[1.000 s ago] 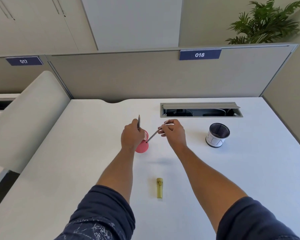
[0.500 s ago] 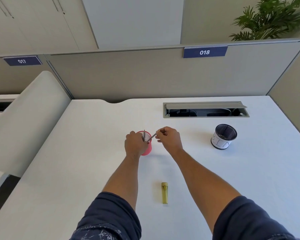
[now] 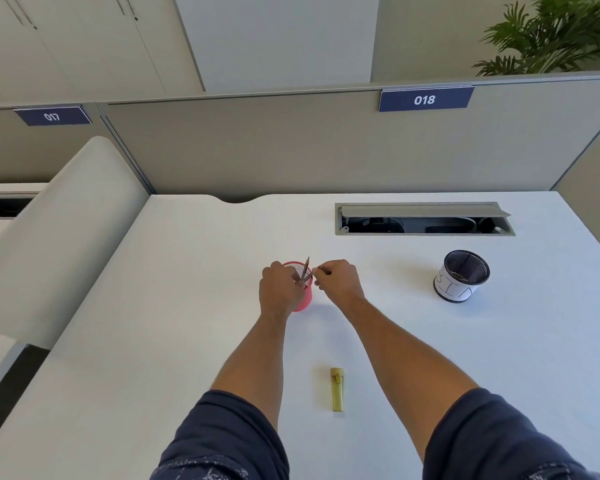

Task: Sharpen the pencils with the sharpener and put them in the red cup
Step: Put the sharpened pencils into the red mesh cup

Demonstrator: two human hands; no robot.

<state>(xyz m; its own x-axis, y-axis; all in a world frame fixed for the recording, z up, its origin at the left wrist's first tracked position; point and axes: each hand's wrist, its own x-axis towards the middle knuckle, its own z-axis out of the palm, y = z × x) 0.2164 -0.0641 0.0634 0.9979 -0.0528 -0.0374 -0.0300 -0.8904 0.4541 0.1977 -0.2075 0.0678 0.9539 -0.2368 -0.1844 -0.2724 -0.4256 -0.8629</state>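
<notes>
Both hands are up at the red cup (image 3: pixel 303 299). The left hand (image 3: pixel 280 292) curls its fingers around one pencil (image 3: pixel 306 268) that stands up in the cup with its tip poking over the rim. The right hand (image 3: pixel 338 283) has its fingers bent in a pinch at the cup's rim, on the end of a second pencil (image 3: pixel 309 278) that leans into the cup.

I think the pencils are being dropped in now. The cup looks light. If a hand bumps it or pulls back too fast, it could tip over and spill the pencils on the white desk (image 3: pixel 430 341). A pencil let go too high could bounce out.

I count two pencils, one red cup, one yellow sharpener (image 3: pixel 337 389) lying near the person, well apart from the cup, and one black mesh cup (image 3: pixel 462 280) off to the right.
</notes>
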